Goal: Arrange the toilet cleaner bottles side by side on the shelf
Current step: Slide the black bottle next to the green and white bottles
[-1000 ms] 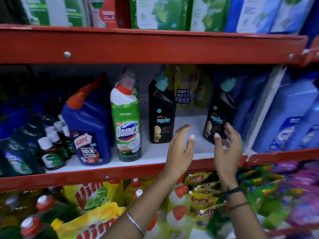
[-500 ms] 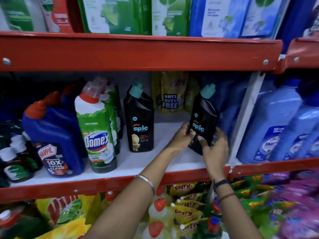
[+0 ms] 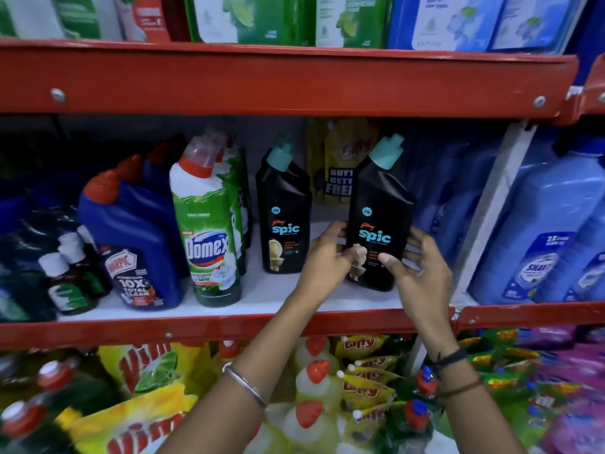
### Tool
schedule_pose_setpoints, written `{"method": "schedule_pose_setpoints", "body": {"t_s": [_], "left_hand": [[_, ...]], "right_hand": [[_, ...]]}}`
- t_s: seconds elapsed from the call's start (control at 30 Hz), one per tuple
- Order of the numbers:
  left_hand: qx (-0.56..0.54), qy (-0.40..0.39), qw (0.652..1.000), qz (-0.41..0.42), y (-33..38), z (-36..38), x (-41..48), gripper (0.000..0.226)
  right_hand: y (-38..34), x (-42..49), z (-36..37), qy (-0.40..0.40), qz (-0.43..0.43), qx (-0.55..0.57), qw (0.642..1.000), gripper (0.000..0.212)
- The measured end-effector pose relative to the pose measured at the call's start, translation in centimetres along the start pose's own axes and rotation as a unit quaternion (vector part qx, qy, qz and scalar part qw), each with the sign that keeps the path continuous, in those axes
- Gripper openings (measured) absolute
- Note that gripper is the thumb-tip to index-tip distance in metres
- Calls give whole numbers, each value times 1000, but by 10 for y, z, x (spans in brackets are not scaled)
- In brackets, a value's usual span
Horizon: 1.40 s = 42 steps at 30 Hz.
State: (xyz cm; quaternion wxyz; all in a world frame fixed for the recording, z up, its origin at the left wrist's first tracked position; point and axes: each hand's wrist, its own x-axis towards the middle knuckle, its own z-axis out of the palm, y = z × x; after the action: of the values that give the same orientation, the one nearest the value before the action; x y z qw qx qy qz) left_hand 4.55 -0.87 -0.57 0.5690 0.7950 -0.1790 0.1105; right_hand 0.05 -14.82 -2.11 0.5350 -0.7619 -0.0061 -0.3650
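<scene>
Now I have both hands on the right-hand Spic bottle (image 3: 379, 221), low on its body: my left hand (image 3: 327, 260) wraps its left edge and my right hand (image 3: 415, 273) cups the right edge, fingers (image 3: 391, 261) curled partway and pressed on the label rather than closed into a fist. I hold it low and from both sides, I think, so the tall narrow bottle stays steady while I shift it. It leans slightly, cap to the right, its base at or just above the white shelf (image 3: 262, 296); I cannot tell which. The second Spic bottle (image 3: 284, 221) stands upright to the left, with a clear gap between the two, so my guess is the held one must go left to sit beside it. I count two black Spic bottles. Left of them stands a Domex bottle (image 3: 206, 231) with at least one more behind it, then a blue Harpic bottle (image 3: 137, 244) with another behind
</scene>
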Motion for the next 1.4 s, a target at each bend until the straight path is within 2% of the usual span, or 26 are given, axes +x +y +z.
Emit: {"method": "schedule_pose_setpoints", "body": {"t_s": [0.17,0.57,0.77,0.93,1.1,1.4], "left_hand": [[42,81,995,32,-1,-36,-33,37],[82,186,979,0,-39,-80,-63,41],[110,191,975,-2,-46,-78,-62,44],[80,147,986,27,-49,-78,-68,59],[77,122,988,56,-51,-79,-70,64],[52,102,992,44,-51,-78,-66,64]], "right_hand": [[-18,-16,27,-70,-5,50,996,48],[-29,-37,89,-169,-3,77,983,51],[-26,-37,97,-185,2,61,981,49],[-24,-45,94,-186,9,71,980,46],[-16,-56,92,-178,30,96,979,53],[-19,-51,95,-162,48,126,978,33]]}}
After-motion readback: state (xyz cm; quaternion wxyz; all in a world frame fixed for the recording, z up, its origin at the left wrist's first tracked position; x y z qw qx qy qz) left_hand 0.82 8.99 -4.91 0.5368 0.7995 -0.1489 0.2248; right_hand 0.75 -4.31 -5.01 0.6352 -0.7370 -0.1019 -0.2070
